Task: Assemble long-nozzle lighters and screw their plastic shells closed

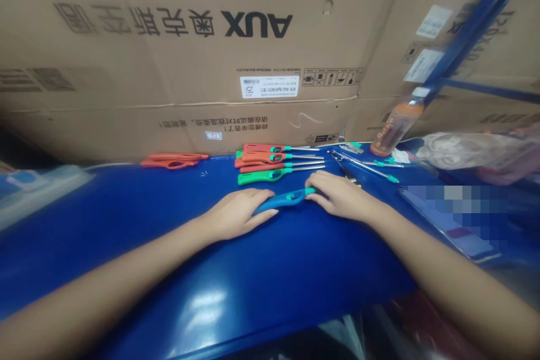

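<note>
A blue long-nosed lighter (pixel 287 198) with a teal collar is held level between my two hands, just above the blue table (pixel 270 270). My left hand (pixel 236 214) is closed on the handle's left end, thumb and fingers along its sides. The fingers of my right hand (pixel 337 194) pinch the teal collar at the other end; any metal tube there is hidden by the hand. Beyond my hands lie several red long-nosed lighters (pixel 264 156) and a green lighter (pixel 264 176), their metal tubes pointing right.
Red lighter handles (pixel 174 160) lie farther left. Loose metal tubes with teal ends (pixel 371 170) and dark-handled pliers (pixel 348 173) are at the back right. An orange drink bottle (pixel 396 126) leans near the large cardboard (pixel 177 67). A phone (pixel 451 225) lies right; plastic bags (pixel 459 149) sit behind.
</note>
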`<action>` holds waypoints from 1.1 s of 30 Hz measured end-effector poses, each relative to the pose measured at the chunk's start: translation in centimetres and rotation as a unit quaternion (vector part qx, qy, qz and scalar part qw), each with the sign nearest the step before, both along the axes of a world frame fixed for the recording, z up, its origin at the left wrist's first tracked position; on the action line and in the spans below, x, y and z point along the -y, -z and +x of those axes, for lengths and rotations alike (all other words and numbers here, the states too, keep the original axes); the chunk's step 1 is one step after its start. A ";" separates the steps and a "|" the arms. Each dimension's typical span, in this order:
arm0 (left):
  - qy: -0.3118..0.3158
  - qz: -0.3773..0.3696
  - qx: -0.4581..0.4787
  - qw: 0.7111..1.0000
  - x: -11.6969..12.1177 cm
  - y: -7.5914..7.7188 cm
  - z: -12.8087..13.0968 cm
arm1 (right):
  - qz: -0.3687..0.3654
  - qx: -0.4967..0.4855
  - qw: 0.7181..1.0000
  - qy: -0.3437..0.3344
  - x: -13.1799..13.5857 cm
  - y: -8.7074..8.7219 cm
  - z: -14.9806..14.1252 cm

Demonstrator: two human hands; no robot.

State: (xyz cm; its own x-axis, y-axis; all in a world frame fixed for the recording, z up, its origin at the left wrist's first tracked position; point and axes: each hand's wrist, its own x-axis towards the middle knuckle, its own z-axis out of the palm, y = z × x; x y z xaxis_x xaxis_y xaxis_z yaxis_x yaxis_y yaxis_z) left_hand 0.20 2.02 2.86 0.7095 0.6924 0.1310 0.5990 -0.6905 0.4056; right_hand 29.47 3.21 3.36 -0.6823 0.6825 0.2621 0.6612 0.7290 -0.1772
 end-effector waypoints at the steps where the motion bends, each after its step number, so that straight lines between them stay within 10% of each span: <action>1: -0.004 0.026 -0.024 0.999 0.1 0.1 0.1 | -0.018 -0.005 1.000 0.009 0.0 -0.1 0.2; 8: -0.045 0.065 -0.033 0.996 0.0 0.9 0.5 | -0.046 0.037 0.998 0.016 -0.1 -0.4 0.5; 21: 0.009 0.040 0.118 0.992 0.9 1.2 -0.6 | 0.292 0.087 0.951 -0.048 1.3 0.1 -0.3; 33: -0.085 -0.022 0.089 0.992 0.2 1.1 0.8 | -0.047 0.028 0.998 0.007 0.0 -0.9 0.4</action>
